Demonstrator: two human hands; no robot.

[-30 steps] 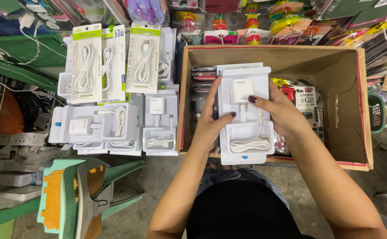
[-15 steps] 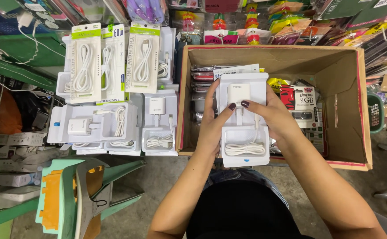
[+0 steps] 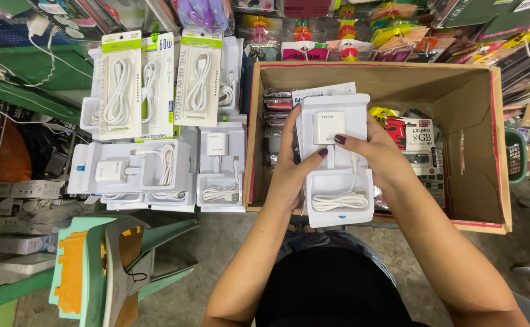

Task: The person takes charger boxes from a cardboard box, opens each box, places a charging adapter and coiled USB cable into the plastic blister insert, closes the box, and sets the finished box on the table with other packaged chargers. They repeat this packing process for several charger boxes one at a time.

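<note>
glossy white plastic charger tray (image 3: 337,181), matt cardboard box (image 3: 471,121)

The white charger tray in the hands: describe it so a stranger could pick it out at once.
Find the open brown cardboard box on the right. Above its left half, the left hand and right hand hold a white moulded plastic tray. Unlike the trays lying outside the box, it is lifted, with a square white plug above a coiled white cable.
</note>
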